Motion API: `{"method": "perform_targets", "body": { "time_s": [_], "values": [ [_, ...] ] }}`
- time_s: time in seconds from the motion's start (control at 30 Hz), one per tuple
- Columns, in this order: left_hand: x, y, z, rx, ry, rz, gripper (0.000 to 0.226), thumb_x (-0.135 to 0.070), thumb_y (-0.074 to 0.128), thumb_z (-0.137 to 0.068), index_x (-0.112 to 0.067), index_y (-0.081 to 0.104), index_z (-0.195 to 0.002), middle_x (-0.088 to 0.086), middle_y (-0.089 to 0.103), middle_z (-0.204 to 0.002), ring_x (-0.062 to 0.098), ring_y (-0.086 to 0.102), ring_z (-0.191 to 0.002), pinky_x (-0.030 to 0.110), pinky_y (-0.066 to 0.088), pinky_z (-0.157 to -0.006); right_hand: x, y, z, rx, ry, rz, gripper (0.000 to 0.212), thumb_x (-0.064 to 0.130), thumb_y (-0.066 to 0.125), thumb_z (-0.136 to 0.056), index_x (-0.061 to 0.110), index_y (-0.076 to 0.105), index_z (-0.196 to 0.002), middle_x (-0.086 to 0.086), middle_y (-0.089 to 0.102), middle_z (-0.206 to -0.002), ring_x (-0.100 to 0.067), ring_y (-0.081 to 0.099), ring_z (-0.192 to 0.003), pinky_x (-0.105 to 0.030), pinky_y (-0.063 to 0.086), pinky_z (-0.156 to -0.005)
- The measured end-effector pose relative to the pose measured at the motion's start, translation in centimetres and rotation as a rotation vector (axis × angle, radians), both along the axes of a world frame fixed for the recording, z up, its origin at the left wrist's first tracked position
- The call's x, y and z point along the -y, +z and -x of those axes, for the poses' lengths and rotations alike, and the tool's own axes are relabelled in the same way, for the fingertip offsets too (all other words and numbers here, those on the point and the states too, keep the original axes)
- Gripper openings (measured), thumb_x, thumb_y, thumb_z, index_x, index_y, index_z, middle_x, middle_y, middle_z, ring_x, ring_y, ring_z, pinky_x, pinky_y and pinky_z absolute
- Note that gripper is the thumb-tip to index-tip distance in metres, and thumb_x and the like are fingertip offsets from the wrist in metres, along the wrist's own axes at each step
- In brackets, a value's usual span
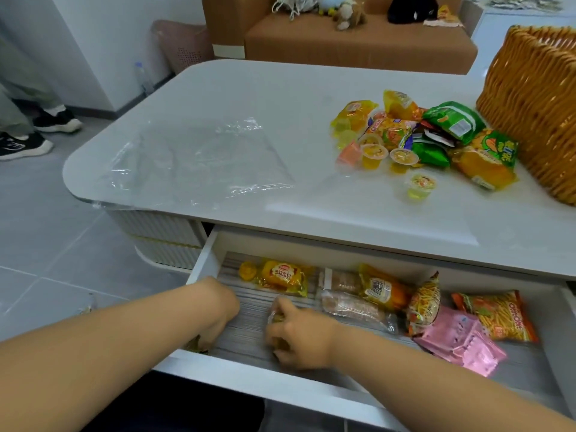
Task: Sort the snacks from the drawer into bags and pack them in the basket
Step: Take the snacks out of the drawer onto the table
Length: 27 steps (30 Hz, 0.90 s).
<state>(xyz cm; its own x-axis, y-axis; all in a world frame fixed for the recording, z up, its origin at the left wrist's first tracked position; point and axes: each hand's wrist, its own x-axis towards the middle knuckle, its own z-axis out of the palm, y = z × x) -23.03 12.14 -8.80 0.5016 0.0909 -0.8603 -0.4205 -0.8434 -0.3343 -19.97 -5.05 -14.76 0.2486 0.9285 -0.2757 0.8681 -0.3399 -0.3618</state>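
The drawer [202, 263] under the white table stands pulled out. Both my hands reach into its front left part. My right hand [299, 335] grips small clear-wrapped snacks [276, 316] in its curled fingers. My left hand [218, 316] curls down at the drawer's front edge onto a small yellowish snack [194, 344], mostly hidden. Farther back in the drawer lie a yellow bread pack [282, 275], clear biscuit packs [352, 304], an orange noodle-snack bag [498, 316] and pink packets [461, 341]. On the tabletop sit a snack pile [420, 135], clear plastic bags [193, 160] and the wicker basket [536, 104].
A single jelly cup [419, 185] stands apart from the pile, toward the table's front. A brown sofa [343, 39] with plush toys is behind the table. Another person's shoes [28, 135] are on the grey floor at left.
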Motion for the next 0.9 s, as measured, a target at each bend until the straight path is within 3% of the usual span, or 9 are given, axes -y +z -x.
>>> {"method": "perform_targets", "body": {
  "time_s": [0.1,0.23,0.33,0.43,0.5,0.6,0.67,0.77,0.9],
  "values": [
    [0.9,-0.3,0.1,-0.046,-0.045,-0.043,0.046,-0.023,0.069,-0.084,-0.012,0.056,-0.128,0.006,0.059,-0.117,0.027,0.061,-0.106,0.036,0.049,-0.085,2.4,0.6,-0.7,-0.052,-0.039,-0.002,0.015,0.025,0.061,-0.089,0.023,0.053,-0.102,-0.006,0.026,-0.137,-0.026,0.057,-0.091,-0.042,0.052,-0.086],
    [0.0,-0.1,-0.2,-0.002,0.006,-0.016,0.025,-0.028,0.064,-0.086,-0.016,0.059,-0.106,0.002,0.054,-0.089,0.024,0.055,-0.086,0.034,0.048,-0.075,4.9,2.1,-2.1,-0.041,-0.178,-0.078,0.018,0.014,0.056,-0.091,0.030,0.049,-0.096,-0.001,0.019,-0.146,-0.013,0.057,-0.090,-0.023,0.050,-0.078],
    [-1.1,-0.1,-0.5,0.247,0.019,0.086,0.029,-0.029,0.058,-0.091,-0.012,0.060,-0.114,0.008,0.057,-0.115,0.024,0.060,-0.094,0.034,0.049,-0.076,5.9,1.9,-1.2,-0.010,-0.139,0.047,0.034,0.029,0.062,-0.089,0.034,0.047,-0.119,-0.001,0.011,-0.150,-0.023,0.057,-0.103,-0.029,0.051,-0.086],
    [-2.0,-0.6,-1.1,0.405,0.021,0.113,0.044,-0.020,0.054,-0.096,-0.003,0.047,-0.135,0.013,0.035,-0.147,0.023,0.055,-0.103,0.031,0.042,-0.074,5.4,1.3,-0.4,0.050,-0.111,0.160,0.049,0.032,0.064,-0.087,0.030,0.044,-0.132,-0.007,0.012,-0.151,-0.032,0.057,-0.105,-0.038,0.052,-0.087],
    [-2.3,-0.8,-1.6,0.416,0.037,0.137,0.044,-0.018,0.052,-0.097,-0.004,0.046,-0.138,0.013,0.022,-0.156,0.026,0.054,-0.112,0.032,0.045,-0.083,4.9,1.3,-0.5,0.042,-0.139,0.156,0.047,0.029,0.064,-0.086,0.027,0.048,-0.130,-0.009,0.015,-0.152,-0.034,0.056,-0.105,-0.041,0.052,-0.088],
    [-2.4,-1.3,-2.1,0.410,0.045,0.202,0.044,-0.020,0.052,-0.097,-0.007,0.043,-0.139,0.012,0.028,-0.153,0.026,0.059,-0.100,0.034,0.051,-0.083,5.0,1.2,-0.9,-0.029,-0.147,0.139,0.031,0.023,0.067,-0.083,0.024,0.053,-0.110,-0.007,0.015,-0.151,-0.031,0.055,-0.102,-0.039,0.052,-0.084],
    [-1.8,-1.7,-2.4,0.379,0.006,0.248,0.041,-0.018,0.053,-0.095,-0.014,0.046,-0.135,0.009,0.030,-0.150,0.026,0.058,-0.097,0.035,0.049,-0.077,5.6,0.9,-1.3,-0.104,-0.173,0.124,0.024,0.022,0.069,-0.079,0.022,0.053,-0.097,-0.003,0.022,-0.144,-0.028,0.053,-0.098,-0.039,0.052,-0.082],
    [-0.8,-2.5,-2.7,0.366,-0.009,0.268,0.041,-0.019,0.053,-0.095,-0.022,0.045,-0.135,0.009,0.027,-0.149,0.031,0.056,-0.107,0.036,0.047,-0.079,7.0,1.5,-2.2,-0.304,-0.315,0.100,0.024,0.023,0.071,-0.076,0.026,0.057,-0.095,0.003,0.037,-0.122,-0.022,0.050,-0.100,-0.039,0.052,-0.088],
    [-0.3,-2.8,-2.9,0.398,0.178,0.305,0.052,-0.018,0.056,-0.093,-0.028,0.037,-0.140,0.012,0.020,-0.155,0.033,0.052,-0.118,0.035,0.047,-0.093,9.6,3.9,-3.2,-0.827,-0.678,-0.054,0.025,0.003,0.068,-0.078,0.019,0.061,-0.096,-0.004,0.054,-0.107,-0.020,0.061,-0.090,-0.032,0.058,-0.079]
  ]
}}
